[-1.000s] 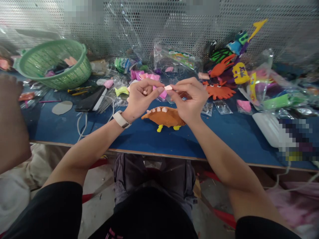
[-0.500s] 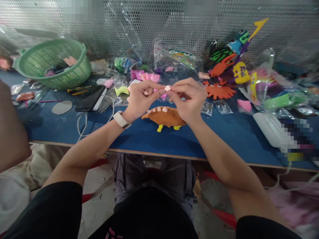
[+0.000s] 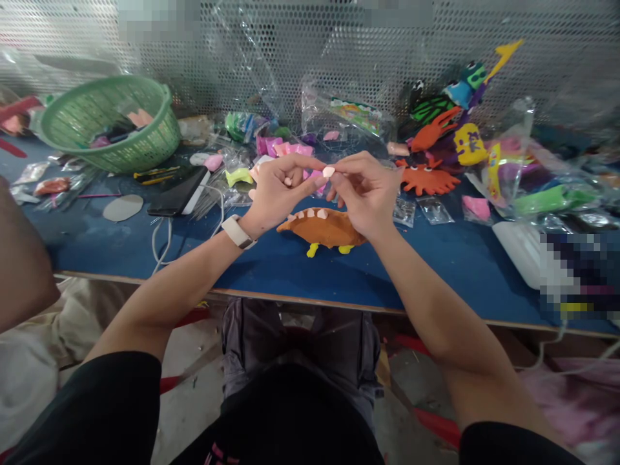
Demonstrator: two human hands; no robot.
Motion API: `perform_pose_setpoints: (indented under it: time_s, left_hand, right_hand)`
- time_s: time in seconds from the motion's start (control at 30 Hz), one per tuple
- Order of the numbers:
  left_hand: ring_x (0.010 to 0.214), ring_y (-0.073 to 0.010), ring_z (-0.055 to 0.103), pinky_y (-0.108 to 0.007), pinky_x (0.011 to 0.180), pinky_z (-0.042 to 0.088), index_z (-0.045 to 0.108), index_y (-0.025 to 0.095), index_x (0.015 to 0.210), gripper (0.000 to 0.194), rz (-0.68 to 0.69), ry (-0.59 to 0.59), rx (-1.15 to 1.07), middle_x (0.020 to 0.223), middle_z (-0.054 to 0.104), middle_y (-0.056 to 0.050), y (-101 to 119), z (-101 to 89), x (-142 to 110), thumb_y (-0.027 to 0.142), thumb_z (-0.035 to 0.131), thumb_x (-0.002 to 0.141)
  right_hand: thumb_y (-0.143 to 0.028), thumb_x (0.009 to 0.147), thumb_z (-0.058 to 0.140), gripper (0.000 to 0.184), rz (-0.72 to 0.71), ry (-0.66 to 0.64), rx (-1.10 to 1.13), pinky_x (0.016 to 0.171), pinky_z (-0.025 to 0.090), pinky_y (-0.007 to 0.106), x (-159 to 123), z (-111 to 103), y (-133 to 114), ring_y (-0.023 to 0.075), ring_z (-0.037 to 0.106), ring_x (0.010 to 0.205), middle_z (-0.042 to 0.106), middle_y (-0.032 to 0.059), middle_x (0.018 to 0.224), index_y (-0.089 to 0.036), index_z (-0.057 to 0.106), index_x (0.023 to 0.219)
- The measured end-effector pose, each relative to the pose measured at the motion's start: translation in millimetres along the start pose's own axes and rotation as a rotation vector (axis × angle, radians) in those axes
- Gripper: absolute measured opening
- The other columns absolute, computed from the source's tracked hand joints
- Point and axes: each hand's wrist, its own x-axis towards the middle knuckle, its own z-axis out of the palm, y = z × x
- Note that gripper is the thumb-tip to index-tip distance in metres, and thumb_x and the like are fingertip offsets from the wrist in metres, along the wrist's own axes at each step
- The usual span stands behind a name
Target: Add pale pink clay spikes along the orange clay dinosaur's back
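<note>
A small pale pink piece of clay (image 3: 329, 172) is pinched between the fingertips of both hands. My left hand (image 3: 277, 187), with a white band on the wrist, grips it from the left; a small pale lump also shows within its curled fingers. From the other side, the thumb and forefinger of my right hand (image 3: 371, 192) close on the piece. Just below lies a brown-orange clay figure (image 3: 322, 230) with yellow feet (image 3: 312, 249) and a row of pale pink pieces along its upper edge. The right hand hides its right end.
A green plastic basket (image 3: 167, 126) stands at the back left, near a black phone (image 3: 177, 196) and a grey disc (image 3: 123, 208). An orange clay crab (image 3: 431, 178) and plastic bags lie to the right. Another person's arm (image 3: 24, 258) rests at the left edge.
Both hands hold almost the same place, and the pinched clay piece looks slightly turned. A red shape now shows at the far left, and the neighbouring arm has shifted a little.
</note>
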Motion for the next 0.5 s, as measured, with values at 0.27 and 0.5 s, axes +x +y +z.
perform_pose_setpoints:
  time_s: [0.27, 0.5]
  left_hand:
    - [0.052, -0.0056, 0.028, -0.023, 0.050, 0.026, 0.082, 0.025, 0.107, 0.034, 0.025, -0.002, 0.015, 0.060, 0.028, 0.008, 0.3, -1.9, 0.8, 0.059, 0.078, 0.102]
    - [0.051, -0.0053, 0.026, -0.024, 0.050, 0.024, 0.085, 0.025, 0.101, 0.031, 0.010, 0.036, -0.031, 0.057, 0.030, 0.009, -4.0, -1.5, 1.1, 0.056, 0.087, 0.095]
  right_hand:
    - [-0.078, 0.091, 0.080, 0.048, 0.109, -0.052, 0.076, 0.043, 0.056, 0.026, 3.1, -2.1, 0.3, 0.0111, 0.068, 0.058, 0.074, -0.0019, 0.091, -0.032, 0.078, 0.103]
    - [-0.066, 0.093, 0.085, 0.036, 0.105, -0.032, 0.147, 0.048, 0.062, 0.028, 1.3, -0.4, -2.0, 0.0129, 0.071, 0.061, 0.074, -0.0033, 0.082, -0.032, 0.080, 0.102]
